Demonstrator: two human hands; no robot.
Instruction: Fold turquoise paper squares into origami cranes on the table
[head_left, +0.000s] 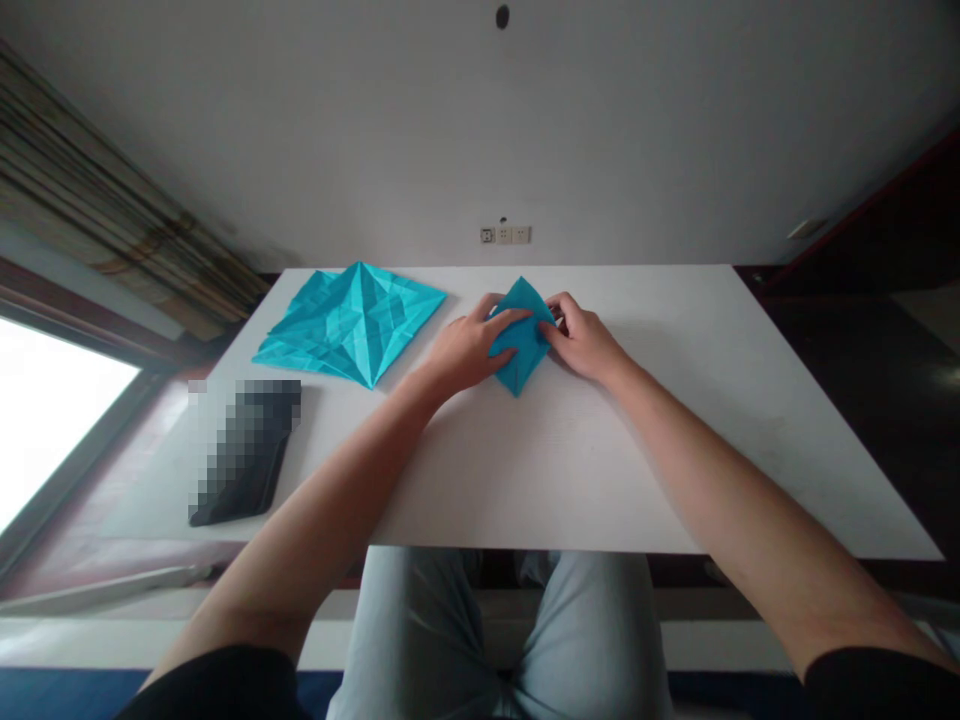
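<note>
A small folded blue paper [523, 340], diamond-shaped, lies on the white table [570, 470] in front of me. My left hand [469, 348] rests on its left side, fingers stretched flat over the paper and pressing it down. My right hand [581, 335] is at its right corner, fingers curled and pinching the paper's edge. A larger creased turquoise sheet [351, 320], spread flat, lies apart to the left of both hands.
A dark flat object [244, 455], pixelated, lies near the table's left front corner. A wall with sockets [505, 235] stands behind the table. A curtain [97, 220] and a bright window [45, 410] are at the left. My knees show under the front edge.
</note>
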